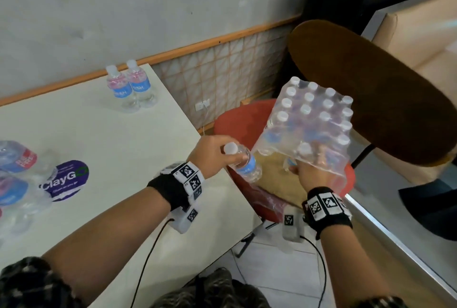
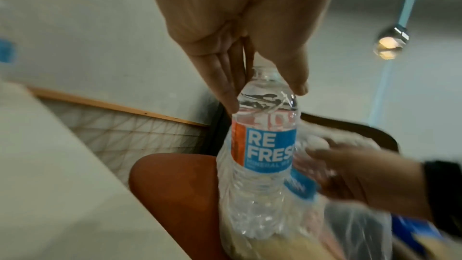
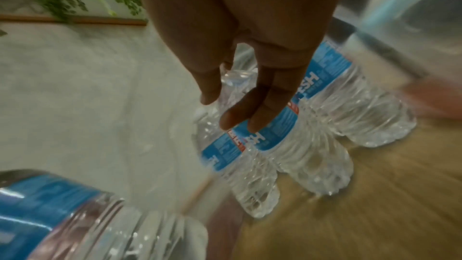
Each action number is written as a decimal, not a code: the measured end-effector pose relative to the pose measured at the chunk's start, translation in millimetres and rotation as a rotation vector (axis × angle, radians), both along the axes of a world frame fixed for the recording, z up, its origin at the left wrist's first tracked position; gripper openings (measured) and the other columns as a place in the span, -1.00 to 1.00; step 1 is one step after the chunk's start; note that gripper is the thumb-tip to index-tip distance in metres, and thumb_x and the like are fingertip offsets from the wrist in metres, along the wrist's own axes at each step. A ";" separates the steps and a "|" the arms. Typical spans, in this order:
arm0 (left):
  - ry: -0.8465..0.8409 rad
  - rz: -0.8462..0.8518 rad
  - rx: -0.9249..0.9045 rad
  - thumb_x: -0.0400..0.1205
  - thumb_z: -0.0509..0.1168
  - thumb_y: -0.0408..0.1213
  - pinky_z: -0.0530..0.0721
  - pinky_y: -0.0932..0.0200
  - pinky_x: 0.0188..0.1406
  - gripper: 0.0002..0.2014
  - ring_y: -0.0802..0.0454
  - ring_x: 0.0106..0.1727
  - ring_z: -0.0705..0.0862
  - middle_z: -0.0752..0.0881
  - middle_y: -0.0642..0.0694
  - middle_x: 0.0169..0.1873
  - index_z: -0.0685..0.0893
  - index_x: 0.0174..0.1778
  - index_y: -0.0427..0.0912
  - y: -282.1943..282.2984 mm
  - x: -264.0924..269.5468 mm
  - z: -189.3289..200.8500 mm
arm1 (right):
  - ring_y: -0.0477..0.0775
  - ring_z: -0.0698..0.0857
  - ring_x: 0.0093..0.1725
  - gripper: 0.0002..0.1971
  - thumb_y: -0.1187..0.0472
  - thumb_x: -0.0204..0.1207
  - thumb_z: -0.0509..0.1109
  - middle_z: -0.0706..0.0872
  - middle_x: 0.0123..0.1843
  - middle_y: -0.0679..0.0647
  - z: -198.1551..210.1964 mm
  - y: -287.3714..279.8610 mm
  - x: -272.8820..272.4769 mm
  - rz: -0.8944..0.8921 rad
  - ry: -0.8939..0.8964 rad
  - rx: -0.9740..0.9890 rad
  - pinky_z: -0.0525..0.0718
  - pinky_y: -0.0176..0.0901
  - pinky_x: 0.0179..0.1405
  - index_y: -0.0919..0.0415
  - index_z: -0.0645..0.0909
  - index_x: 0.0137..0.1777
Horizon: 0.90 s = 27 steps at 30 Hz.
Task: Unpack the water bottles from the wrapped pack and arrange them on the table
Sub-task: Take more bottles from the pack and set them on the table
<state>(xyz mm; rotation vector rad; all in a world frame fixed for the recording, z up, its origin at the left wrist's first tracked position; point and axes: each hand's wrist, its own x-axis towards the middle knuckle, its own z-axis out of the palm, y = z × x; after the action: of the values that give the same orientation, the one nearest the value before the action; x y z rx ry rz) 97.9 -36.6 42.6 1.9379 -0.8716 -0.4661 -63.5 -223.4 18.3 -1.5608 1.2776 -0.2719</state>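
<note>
Left hand [image 2: 240, 33]: enters from the top edge, fingers [image 2: 220, 78] and thumb pinching the neck and shoulder of one water bottle [image 2: 262, 155]. Bottle: clear plastic, upright, blue label reading "RE FRES…", orange strip at the label's left; its base sits in crinkled clear wrap [image 2: 350, 230]. Right hand [image 2: 362, 175]: reaches in from the right edge, blurred, just beside the bottle. Orange-red seat [image 2: 175, 185]: behind the bottle. Pale tabletop [image 2: 50, 185]: lower left corner.
</note>
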 end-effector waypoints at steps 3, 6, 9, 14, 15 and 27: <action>0.073 0.139 -0.008 0.32 0.60 -0.03 0.69 0.21 -0.01 -0.73 0.12 -0.13 0.72 0.82 0.01 -0.17 0.78 -0.19 -0.08 37.0 20.0 9.7 | 0.04 0.73 -0.24 -0.87 0.09 0.56 0.40 0.69 -0.03 0.03 4.5 32.8 4.5 -0.024 -0.220 -0.041 0.75 0.05 -0.06 0.09 0.54 0.01; -0.012 0.183 0.120 0.33 0.59 0.00 0.69 0.10 -0.03 -0.74 0.06 -0.14 0.73 0.81 -0.02 -0.21 0.75 -0.30 -0.09 82.0 41.5 17.1 | 0.10 0.69 -0.20 -0.73 0.23 0.54 0.42 0.63 0.08 0.04 9.3 80.4 18.7 0.098 -0.403 0.027 0.71 -0.14 -0.45 0.02 0.48 0.17; -0.089 0.214 0.314 0.33 0.54 0.10 0.71 0.01 -0.08 -0.67 -0.02 -0.16 0.74 0.80 -0.04 -0.28 0.76 -0.31 -0.12 137.1 57.5 15.2 | -0.01 0.65 -0.35 -0.76 0.30 0.53 0.41 0.66 -0.10 0.04 7.5 123.2 45.6 0.290 -0.382 -0.067 0.61 -0.25 -0.54 -0.08 0.49 -0.06; -0.056 0.350 0.446 0.29 0.46 0.22 0.72 0.03 -0.12 -0.61 -0.03 -0.17 0.75 0.79 -0.04 -0.28 0.74 -0.28 -0.05 232.1 68.4 2.3 | 0.18 0.64 0.20 -0.59 0.03 0.47 0.47 0.67 0.17 0.13 -3.1 176.6 116.0 0.646 -0.175 -0.358 0.59 0.03 0.21 -0.07 0.49 0.29; -0.046 0.374 0.442 0.28 0.45 0.23 0.72 0.01 -0.10 -0.56 -0.04 -0.15 0.74 0.79 -0.06 -0.25 0.76 -0.22 -0.10 243.8 69.1 1.5 | 0.21 0.49 0.42 -0.35 -0.17 0.39 0.48 0.54 0.40 0.16 -15.8 186.5 128.5 0.798 0.039 -0.411 0.43 0.13 0.40 -0.14 0.36 0.46; -0.017 0.387 0.471 0.45 0.40 0.00 0.65 0.02 0.06 -0.65 -0.10 0.07 0.67 0.73 -0.10 -0.02 0.65 0.09 -0.07 306.4 68.2 0.9 | 0.21 0.52 0.40 -0.19 -0.12 0.25 0.58 0.54 0.38 0.10 -83.1 296.0 179.9 0.986 0.241 -0.242 0.47 0.16 0.41 -0.03 0.35 0.50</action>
<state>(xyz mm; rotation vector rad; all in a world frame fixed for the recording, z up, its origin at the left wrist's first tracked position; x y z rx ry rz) 166.1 269.8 43.4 2.4748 -0.3948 -0.4477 116.4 72.6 -64.8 -2.2837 0.5204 0.4163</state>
